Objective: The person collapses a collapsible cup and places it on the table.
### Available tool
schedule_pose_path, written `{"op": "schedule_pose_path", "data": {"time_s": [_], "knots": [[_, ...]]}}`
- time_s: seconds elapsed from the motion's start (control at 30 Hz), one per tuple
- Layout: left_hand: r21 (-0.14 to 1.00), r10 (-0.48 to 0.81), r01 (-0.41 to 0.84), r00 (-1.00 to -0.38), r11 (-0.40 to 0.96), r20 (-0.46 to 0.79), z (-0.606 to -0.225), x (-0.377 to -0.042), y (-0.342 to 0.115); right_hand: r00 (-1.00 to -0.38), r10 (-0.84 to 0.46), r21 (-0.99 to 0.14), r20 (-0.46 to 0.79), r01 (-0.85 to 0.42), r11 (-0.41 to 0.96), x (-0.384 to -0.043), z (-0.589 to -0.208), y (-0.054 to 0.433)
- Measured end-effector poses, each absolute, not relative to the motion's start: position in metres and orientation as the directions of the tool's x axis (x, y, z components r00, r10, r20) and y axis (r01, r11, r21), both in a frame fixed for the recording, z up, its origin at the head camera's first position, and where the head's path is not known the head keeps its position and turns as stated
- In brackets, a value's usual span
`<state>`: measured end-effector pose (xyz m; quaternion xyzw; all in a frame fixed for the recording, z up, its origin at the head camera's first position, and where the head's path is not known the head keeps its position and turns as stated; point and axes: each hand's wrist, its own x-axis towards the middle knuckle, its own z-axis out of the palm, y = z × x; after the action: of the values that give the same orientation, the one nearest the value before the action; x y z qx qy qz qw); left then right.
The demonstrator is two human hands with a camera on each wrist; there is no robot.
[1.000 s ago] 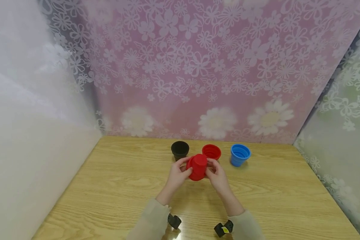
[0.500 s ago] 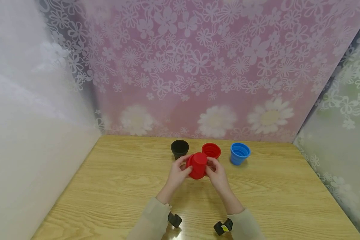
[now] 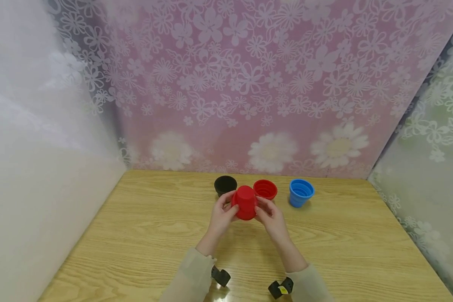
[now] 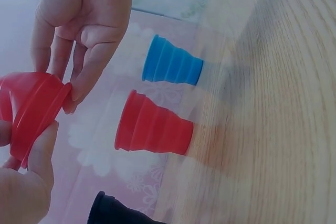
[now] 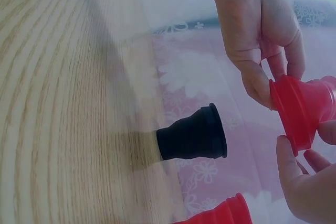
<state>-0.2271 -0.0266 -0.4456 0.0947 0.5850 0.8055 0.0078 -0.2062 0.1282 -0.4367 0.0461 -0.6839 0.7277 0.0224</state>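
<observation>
Both hands grip a red collapsible cup (image 3: pixel 245 204) between them, raised over the table with its base toward the head camera. My left hand (image 3: pixel 220 216) pinches its rim from the left, thumb on the near side. From the right, my right hand (image 3: pixel 272 220) pinches the opposite side of the rim. In the left wrist view the held cup (image 4: pixel 37 111) is tilted, its wall partly folded and dented. Behind the hands stand a black cup (image 3: pixel 225 184), a second red cup (image 3: pixel 265 189) and a blue cup (image 3: pixel 301 193), all upright.
The wood-grain table (image 3: pixel 143 235) meets a pink flowered backdrop (image 3: pixel 219 105) just behind the row of cups. A pale panel (image 3: pixel 53 147) borders the left side, and a flowered one (image 3: pixel 434 180) the right.
The held red cup has shifted slightly left and up, and its base now points more away from me. Both hands keep their grip; the three standing cups stay put.
</observation>
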Motion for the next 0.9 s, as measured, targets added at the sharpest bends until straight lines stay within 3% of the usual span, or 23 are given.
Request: {"op": "schedule_pose_path", "data": {"time_s": [0.3,0.9], "knots": [[0.944,0.118,0.067,-0.987,-0.322,0.11,-0.425,-0.216,-0.029,-0.996,-0.026,-0.992,0.083,-0.08,-0.094,-0.202,-0.436,0.124],[0.954,0.072,0.084,-0.991,-0.287,0.109,-0.421,-0.217,-0.032,-0.997,-0.026,-0.985,0.077,-0.072,-0.159,-0.203,-0.437,0.126]]}}
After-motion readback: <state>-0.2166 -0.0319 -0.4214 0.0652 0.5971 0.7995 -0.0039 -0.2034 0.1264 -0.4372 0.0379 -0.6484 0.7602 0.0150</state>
